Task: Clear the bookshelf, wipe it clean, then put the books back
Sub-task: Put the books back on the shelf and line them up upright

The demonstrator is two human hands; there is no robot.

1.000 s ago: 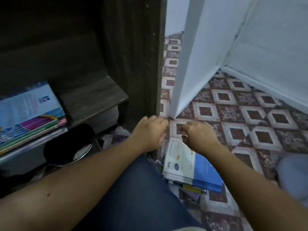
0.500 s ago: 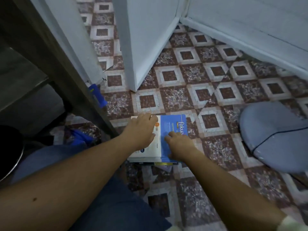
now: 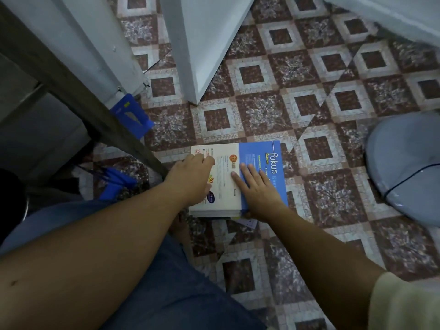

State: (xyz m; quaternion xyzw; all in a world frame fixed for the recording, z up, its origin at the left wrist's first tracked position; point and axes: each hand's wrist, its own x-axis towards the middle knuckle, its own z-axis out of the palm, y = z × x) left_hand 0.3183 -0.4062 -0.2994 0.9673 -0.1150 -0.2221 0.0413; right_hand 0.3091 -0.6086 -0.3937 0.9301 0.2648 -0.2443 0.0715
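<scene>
A stack of books (image 3: 260, 156) lies on the patterned floor tiles just right of the dark wooden bookshelf side panel (image 3: 71, 91). The top book has a white and blue cover reading "fokus". My left hand (image 3: 190, 177) is curled over the stack's left side. My right hand (image 3: 259, 189) rests on the cover with fingers spread, and its thumb is tucked out of sight at the near edge. Only the shelf's side panel and a grey lower part show; its boards are out of view.
A white door edge (image 3: 190, 48) and white wall stand just beyond the stack. A blue flat item (image 3: 132, 115) leans by the shelf foot, and blue cloth (image 3: 114, 184) lies under the shelf. A grey-blue round cushion (image 3: 404, 167) sits right. My denim-clad knee fills the foreground.
My view has swung down from the shelf to the floor. Both hands have come down onto the book stack, and my right fingers have spread flat over the cover.
</scene>
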